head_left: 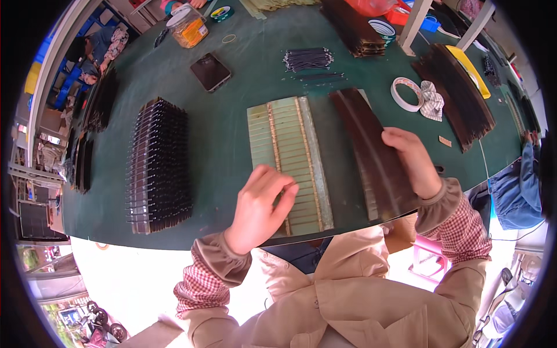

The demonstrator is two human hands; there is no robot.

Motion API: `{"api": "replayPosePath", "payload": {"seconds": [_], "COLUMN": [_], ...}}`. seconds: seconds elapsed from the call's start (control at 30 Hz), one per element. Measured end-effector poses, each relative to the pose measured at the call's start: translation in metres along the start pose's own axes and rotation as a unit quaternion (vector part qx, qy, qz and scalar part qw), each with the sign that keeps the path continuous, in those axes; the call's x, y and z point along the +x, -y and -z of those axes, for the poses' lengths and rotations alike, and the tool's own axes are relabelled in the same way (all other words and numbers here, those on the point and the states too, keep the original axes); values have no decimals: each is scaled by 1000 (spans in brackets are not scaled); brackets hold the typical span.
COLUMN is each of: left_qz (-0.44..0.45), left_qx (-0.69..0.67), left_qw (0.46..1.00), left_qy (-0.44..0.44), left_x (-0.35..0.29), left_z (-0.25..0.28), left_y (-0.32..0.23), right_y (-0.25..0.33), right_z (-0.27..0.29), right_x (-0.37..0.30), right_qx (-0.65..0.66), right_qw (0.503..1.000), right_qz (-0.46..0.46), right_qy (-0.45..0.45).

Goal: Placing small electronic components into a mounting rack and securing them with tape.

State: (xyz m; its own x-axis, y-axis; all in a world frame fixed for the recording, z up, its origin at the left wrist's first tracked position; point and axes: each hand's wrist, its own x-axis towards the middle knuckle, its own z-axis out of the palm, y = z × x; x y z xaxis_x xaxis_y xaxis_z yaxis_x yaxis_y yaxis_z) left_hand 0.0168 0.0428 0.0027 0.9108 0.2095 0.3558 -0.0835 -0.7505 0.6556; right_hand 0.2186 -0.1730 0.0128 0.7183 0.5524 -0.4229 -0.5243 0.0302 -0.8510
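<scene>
My left hand (260, 206) pinches the green panel's (288, 156) near end; my right hand (411, 161) grips the dark sheet (371, 151), lying lengthwise alongside.

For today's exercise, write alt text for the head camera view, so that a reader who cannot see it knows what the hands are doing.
Seen from above, the left hand rests on a pale green slotted panel on a dark green table, while the right hand grips a fanned stack of dark strips beside it. Rows of dark strips, a phone and a tape roll lie around.
</scene>
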Motion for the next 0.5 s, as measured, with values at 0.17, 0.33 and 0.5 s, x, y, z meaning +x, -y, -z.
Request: {"api": "replayPosePath", "payload": {"seconds": [0.17,0.33,0.5], "left_qz": [-75,-113,-144], "left_qx": [34,70,154], "left_qw": [995,987,969], "left_qy": [51,94,128], "left_x": [12,14,14], "left_z": [-18,-41,-48], "left_y": [2,11,14], "right_y": [-28,-24,-17], "right_z": [-11,-26,-16], "right_x": [8,11,20], "right_qx": [-234,-552,-618], "right_qw": [970,817,702], "right_qz": [67,142,342], "right_qy": [28,81,84]}}
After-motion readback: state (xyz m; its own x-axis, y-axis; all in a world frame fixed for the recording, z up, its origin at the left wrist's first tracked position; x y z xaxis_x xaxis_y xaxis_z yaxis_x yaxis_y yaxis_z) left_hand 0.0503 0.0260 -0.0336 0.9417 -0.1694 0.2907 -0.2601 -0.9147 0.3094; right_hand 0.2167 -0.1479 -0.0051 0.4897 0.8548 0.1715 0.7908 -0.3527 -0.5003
